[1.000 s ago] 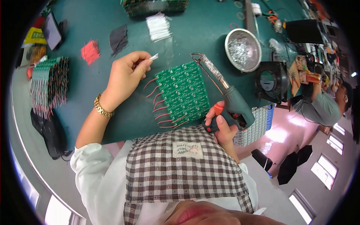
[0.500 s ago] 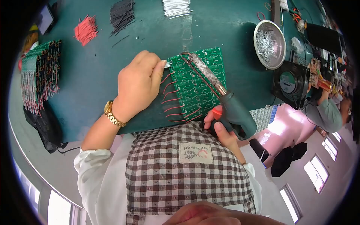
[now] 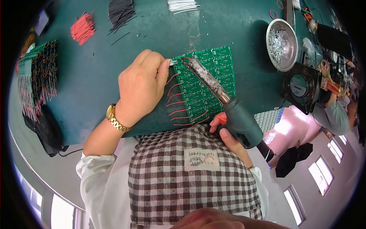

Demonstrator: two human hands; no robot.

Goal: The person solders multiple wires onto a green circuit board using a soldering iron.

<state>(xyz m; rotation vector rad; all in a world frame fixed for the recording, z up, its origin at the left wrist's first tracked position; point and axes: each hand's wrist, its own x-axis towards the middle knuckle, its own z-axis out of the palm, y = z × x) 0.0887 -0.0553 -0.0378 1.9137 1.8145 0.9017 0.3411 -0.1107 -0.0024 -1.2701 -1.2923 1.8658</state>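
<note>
A green circuit board panel (image 3: 225,72) lies on the table in front of me. My left hand (image 3: 143,84) is closed in a pinch on thin white wires (image 3: 173,62), whose ends meet the board's upper left corner. Gripped in my right hand (image 3: 228,141) is a soldering gun (image 3: 244,122) with a dark green body and red trigger. Its dark tip slants across the panel to that same corner, near the wire ends; exact contact is too small to tell. Several red wires (image 3: 177,112) stick out from the panel's left edge.
Bundles of red wires (image 3: 82,28), black wires (image 3: 121,15) and white wires (image 3: 183,5) lie at the back. Finished-looking boards with wires (image 3: 38,76) stand at left. A metal bowl of silvery scraps (image 3: 282,45) and a black fan (image 3: 301,87) are at right, beyond them another person's sleeve (image 3: 333,118).
The soldering gun's tip has come down and left over the panel, closer to the corner with the white wires. My left hand keeps its pinch. The whole view has shifted slightly.
</note>
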